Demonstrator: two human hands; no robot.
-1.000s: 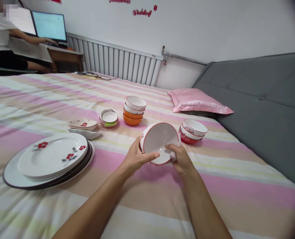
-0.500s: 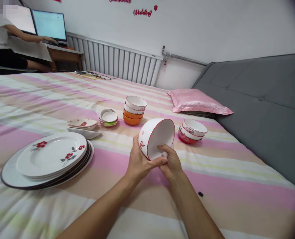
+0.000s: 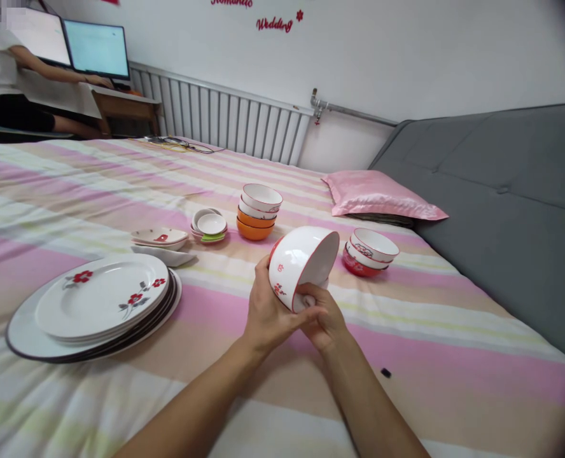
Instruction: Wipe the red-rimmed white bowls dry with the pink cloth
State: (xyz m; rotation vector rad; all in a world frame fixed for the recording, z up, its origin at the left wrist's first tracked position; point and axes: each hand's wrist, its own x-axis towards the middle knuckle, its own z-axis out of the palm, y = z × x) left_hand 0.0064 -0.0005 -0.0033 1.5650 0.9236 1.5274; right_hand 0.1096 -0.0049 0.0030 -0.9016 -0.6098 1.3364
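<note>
A white bowl [image 3: 289, 257] with a red rim and small red flowers is held tilted above the bed, its opening turned to the right. My left hand [image 3: 268, 312] is closed around its lower left side, with the thumb reaching toward the rim. At the near rim, my right hand [image 3: 325, 318] is closed on a pale, cloth-like piece [image 3: 310, 301], pinching it against the bowl. Most of that piece is hidden by my fingers. Behind the bowl stand a stack of white and orange bowls [image 3: 256, 229] and, to the right, a stack of white and red bowls [image 3: 363, 264].
Stacked plates [image 3: 101, 299] lie at the left on the striped bedspread [image 3: 206, 394]. Beyond them are small oval dishes [image 3: 161, 236] and small round dishes [image 3: 210, 224]. A pink pillow [image 3: 382, 194] rests by the grey headboard [image 3: 492, 165]. A person [image 3: 0, 70] sits at a desk.
The bowl has turned in my hands, so more of its outer side and less of its inside shows. My right fingers have shifted slightly along the rim.
</note>
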